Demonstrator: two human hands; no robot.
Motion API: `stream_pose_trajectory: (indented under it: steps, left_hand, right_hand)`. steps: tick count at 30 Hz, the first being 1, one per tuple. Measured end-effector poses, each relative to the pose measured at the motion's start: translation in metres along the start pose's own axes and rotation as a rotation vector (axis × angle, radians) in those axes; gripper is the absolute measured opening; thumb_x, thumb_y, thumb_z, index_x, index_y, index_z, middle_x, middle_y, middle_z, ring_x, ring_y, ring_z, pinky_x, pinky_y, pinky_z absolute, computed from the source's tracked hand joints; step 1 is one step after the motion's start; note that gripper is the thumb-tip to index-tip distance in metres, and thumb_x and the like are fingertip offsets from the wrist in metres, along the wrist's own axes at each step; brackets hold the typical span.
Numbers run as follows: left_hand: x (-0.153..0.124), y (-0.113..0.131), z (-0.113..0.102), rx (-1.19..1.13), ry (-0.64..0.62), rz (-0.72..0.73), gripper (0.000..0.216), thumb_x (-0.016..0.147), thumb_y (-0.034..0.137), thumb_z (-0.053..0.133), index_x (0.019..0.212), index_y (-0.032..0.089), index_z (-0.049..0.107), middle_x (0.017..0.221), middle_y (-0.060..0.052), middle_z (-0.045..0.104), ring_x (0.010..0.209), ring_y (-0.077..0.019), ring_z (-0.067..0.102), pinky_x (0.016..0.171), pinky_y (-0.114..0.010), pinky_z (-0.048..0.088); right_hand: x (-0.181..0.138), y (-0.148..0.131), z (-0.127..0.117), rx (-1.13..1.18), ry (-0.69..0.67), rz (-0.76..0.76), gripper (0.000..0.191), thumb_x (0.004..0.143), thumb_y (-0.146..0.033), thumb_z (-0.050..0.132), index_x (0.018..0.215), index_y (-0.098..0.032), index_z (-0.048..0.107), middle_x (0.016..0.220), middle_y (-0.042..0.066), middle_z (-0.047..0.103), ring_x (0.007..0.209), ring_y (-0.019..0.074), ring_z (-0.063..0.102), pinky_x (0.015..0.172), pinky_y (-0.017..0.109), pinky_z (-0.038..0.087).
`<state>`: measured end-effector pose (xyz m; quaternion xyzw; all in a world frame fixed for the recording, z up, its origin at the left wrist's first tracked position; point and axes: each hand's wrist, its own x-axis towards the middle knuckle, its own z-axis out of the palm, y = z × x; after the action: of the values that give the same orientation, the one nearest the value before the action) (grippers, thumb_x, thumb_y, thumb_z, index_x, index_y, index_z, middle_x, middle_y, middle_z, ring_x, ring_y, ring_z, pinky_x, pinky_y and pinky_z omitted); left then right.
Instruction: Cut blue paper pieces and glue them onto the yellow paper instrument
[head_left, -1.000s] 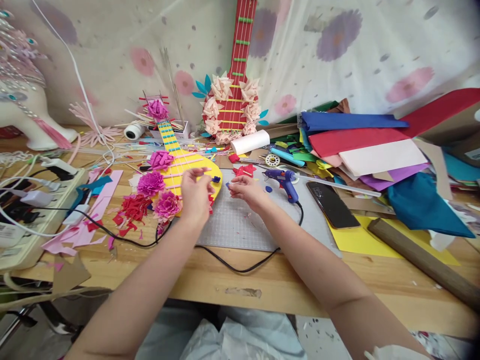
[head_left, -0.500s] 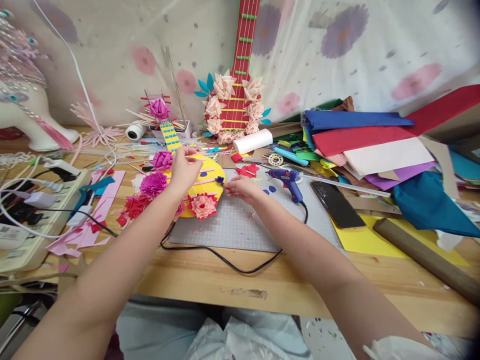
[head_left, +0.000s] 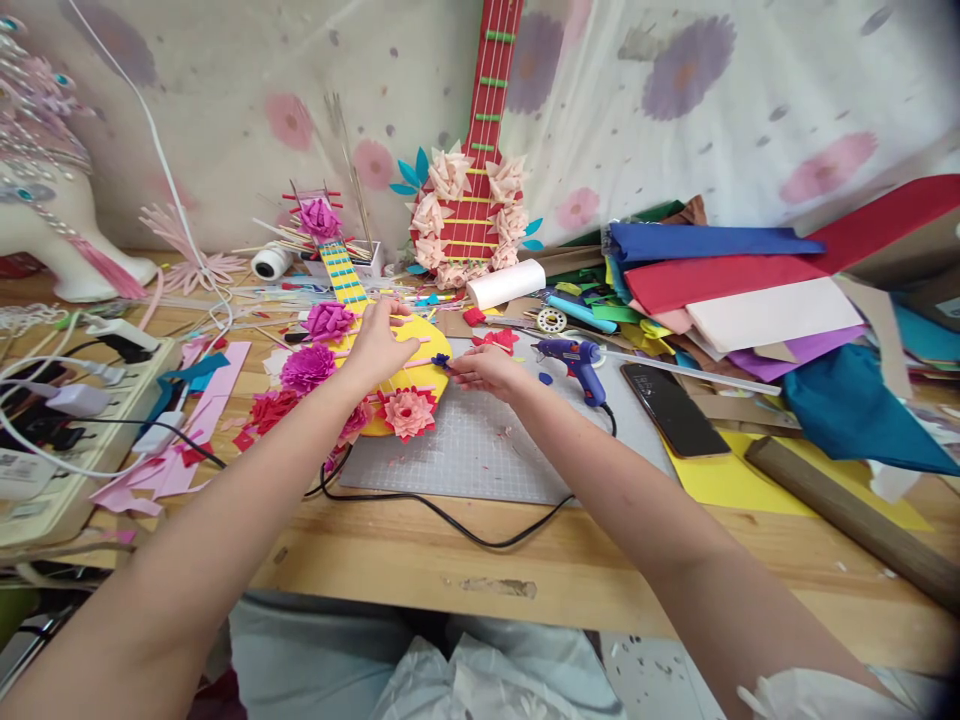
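Note:
A yellow paper guitar (head_left: 424, 378) with magenta and pink paper flowers lies on the wooden table, partly on a grey cutting mat (head_left: 465, 450). My left hand (head_left: 377, 342) rests flat on the guitar's yellow body, fingers spread. My right hand (head_left: 484, 368) pinches at a small dark blue piece (head_left: 440, 361) on the guitar's right edge. A pink flower (head_left: 407, 411) sits at the guitar's lower rim.
A blue glue gun (head_left: 571, 358) and its black cord lie right of my hands, beside a black phone (head_left: 670, 408). Stacked coloured paper sheets (head_left: 750, 290) fill the right. A red paper guitar (head_left: 472, 200) leans at the back. A power strip (head_left: 67, 430) sits left.
My left hand moved up from the guitar's lower edge to lie flat on its body, uncovering the pink flower. My right hand moved left to the blue piece at the edge.

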<state>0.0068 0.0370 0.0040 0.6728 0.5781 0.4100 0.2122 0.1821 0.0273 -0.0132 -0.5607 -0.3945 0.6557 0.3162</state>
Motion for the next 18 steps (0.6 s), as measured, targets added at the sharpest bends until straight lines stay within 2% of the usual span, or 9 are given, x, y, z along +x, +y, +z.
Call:
stream_pose_trajectory:
  steps: [4,8,13,18]
  left_hand:
    - [-0.005,0.007,0.001,0.196,-0.19,0.104,0.051,0.054,0.019,0.066,0.1,0.021,0.045,0.113,-0.007,0.046,0.113,-0.0243,0.043,0.097,-0.042,0.037]
    - [-0.01,0.019,0.008,0.378,-0.321,0.14,0.066,0.052,0.024,0.069,0.111,0.018,0.042,0.124,-0.013,0.041,0.122,-0.0295,0.038,0.102,-0.043,0.033]
    - [-0.011,0.022,0.021,0.491,-0.312,0.179,0.066,0.054,0.025,0.067,0.114,0.016,0.041,0.125,-0.015,0.042,0.123,-0.0319,0.038,0.102,-0.044,0.032]
    - [-0.008,0.022,0.025,0.523,-0.328,0.183,0.064,0.056,0.021,0.065,0.115,0.015,0.041,0.124,-0.015,0.044,0.122,-0.0306,0.039,0.1,-0.042,0.035]
  right_hand:
    - [0.0,0.0,-0.003,0.018,-0.015,-0.032,0.011,0.074,-0.011,0.061,0.069,-0.014,0.052,0.063,0.005,0.066,0.051,0.01,0.06,0.047,0.019,0.047]
    - [-0.001,0.002,-0.003,0.016,-0.022,-0.046,0.01,0.074,-0.009,0.057,0.067,-0.014,0.052,0.063,0.005,0.066,0.052,0.0095,0.059,0.048,0.018,0.047]
    - [-0.005,0.001,0.0,0.02,-0.022,-0.078,0.012,0.072,-0.005,0.053,0.063,-0.014,0.051,0.063,0.005,0.065,0.051,0.0086,0.058,0.049,0.019,0.047]
    - [-0.007,-0.003,0.002,0.001,0.028,-0.093,0.02,0.07,-0.003,0.053,0.065,-0.018,0.041,0.057,0.002,0.063,0.049,0.0093,0.057,0.047,0.019,0.045]
